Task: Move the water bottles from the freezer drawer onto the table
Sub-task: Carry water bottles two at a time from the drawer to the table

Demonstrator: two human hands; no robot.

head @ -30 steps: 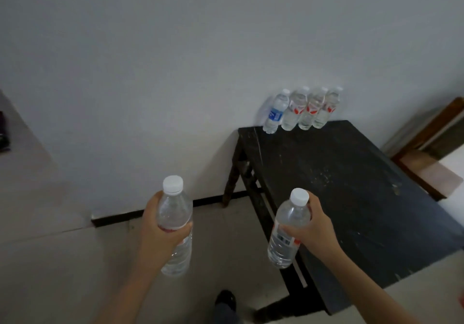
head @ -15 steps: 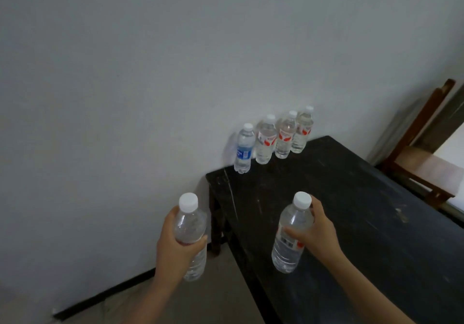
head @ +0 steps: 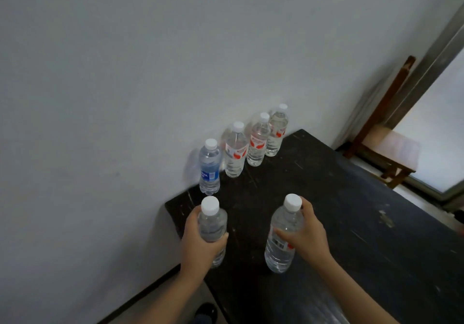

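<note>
The left hand (head: 198,245) has its fingers (head: 219,239) curled round a clear plastic bottle (head: 212,223) with a white cap, upright over the scuffed black tabletop's (head: 351,210) left edge. The right hand (head: 310,238) clamps a ribbed red-labelled bottle (head: 282,245) further in over the tabletop. Along the tabletop's far edge stand 4 bottles (head: 234,153), 1 of them blue-labelled.

Left hand (head: 198,245) in a full grip round the left bottle (head: 212,225), right hand (head: 311,235) likewise round the right bottle (head: 286,220).

Plain white wall (head: 125,72); wooden chair (head: 391,142) by bright window (head: 439,122), rt side.
</note>
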